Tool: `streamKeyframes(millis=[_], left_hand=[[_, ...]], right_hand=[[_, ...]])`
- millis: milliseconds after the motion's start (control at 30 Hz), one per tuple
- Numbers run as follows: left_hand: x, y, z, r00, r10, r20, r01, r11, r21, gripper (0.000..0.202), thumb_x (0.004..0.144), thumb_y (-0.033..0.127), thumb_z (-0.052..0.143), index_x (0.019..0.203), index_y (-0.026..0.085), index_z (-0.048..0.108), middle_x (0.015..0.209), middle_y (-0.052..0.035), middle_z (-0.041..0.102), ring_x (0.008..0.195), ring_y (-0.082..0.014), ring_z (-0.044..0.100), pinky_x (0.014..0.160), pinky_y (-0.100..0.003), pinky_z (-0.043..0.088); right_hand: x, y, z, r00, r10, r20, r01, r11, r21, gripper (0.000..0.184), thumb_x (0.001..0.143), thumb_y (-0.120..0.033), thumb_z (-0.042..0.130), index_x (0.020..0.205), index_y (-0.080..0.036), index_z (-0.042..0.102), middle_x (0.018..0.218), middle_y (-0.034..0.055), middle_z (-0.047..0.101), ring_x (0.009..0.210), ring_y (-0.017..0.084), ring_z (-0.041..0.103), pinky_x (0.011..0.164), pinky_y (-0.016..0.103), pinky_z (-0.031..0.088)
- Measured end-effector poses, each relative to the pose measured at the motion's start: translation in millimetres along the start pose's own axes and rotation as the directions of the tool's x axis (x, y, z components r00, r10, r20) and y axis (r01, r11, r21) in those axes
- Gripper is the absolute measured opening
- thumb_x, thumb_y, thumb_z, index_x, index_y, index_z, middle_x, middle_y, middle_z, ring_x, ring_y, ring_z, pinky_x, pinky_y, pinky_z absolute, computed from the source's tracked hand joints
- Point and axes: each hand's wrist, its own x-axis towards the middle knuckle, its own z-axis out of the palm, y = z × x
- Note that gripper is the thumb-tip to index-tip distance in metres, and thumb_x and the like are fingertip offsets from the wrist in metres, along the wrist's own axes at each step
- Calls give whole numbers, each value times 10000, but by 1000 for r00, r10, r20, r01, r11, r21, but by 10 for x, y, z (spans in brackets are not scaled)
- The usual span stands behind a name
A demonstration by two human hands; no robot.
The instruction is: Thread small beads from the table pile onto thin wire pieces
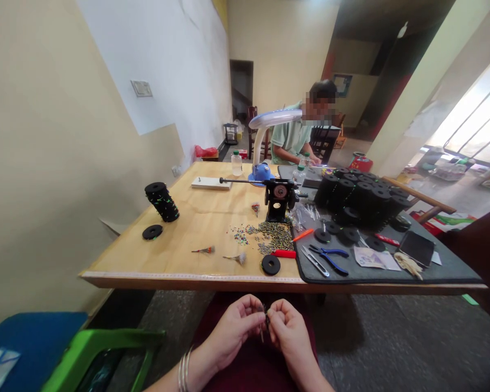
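Note:
Above my lap, in front of the table edge, my left hand [237, 328] and my right hand [289, 330] meet with fingertips pinched. Between them is something small, thin and dark, too small to name. Nearest on the table lies a black foam ring [270, 264] beside a red-handled tool [284, 253]. Behind these spreads a pile of small metallic beads or sinkers [276, 235], with tiny coloured bits at its left. Two small bundles with pale bristly ends, one orange-banded [204, 250] and one whitish [237, 257], lie to the left.
A black hand-cranked winder [278, 198] stands mid-table before a desk lamp [262, 171]. Stacked black foam spools [355, 190], snips [315, 261] and blue pliers [332, 256] rest on the grey mat. Another spool stack [162, 202] stands left. A person [289, 136] sits across.

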Motion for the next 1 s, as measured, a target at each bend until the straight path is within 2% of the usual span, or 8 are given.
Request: streamKeyframes(millis=[267,467,600,767,1000], left_hand=[[-3,18,5,995,-76,62,80,994,-79,196,631,162,755,705,131,577,626,-12,641,563,-107,591,574,-221,426],[5,0,-11,992,-74,104,81,995,-62,223,646,195,766,708,131,561,635,-17,641,586,-127,607,592,-243,438],[15,-18,-32,999,-24,45,25,999,-21,231,658,200,754,671,142,530,585,-3,631,535,-100,562,541,-212,399],[23,-20,-41,999,29,-31,-27,998,55,231,659,218,741,654,149,520,567,10,623,513,-80,514,529,-200,387],[18,-9,-25,998,47,-42,-42,992,119,233,657,235,728,650,155,509,561,14,617,508,-87,512,523,-211,393]], right_hand=[[4,22,-10,1000,0,11,0,1000,4,294,712,-416,652,661,-190,471,366,-100,446,307,38,293,338,149,229],[18,18,-13,999,30,31,-30,999,-13,371,675,-492,685,664,-180,485,366,-96,446,315,36,303,341,147,233],[1,-41,-17,999,40,23,-39,999,-7,436,662,-572,680,687,-180,488,389,-90,458,318,31,286,328,147,204],[-36,-70,-47,1000,14,-9,-14,1000,-3,456,681,-601,664,722,-180,493,423,-89,468,340,29,292,337,144,203],[-14,-29,-50,1000,0,17,1,999,-43,484,667,-624,664,722,-173,501,421,-76,487,338,35,329,351,150,242]])
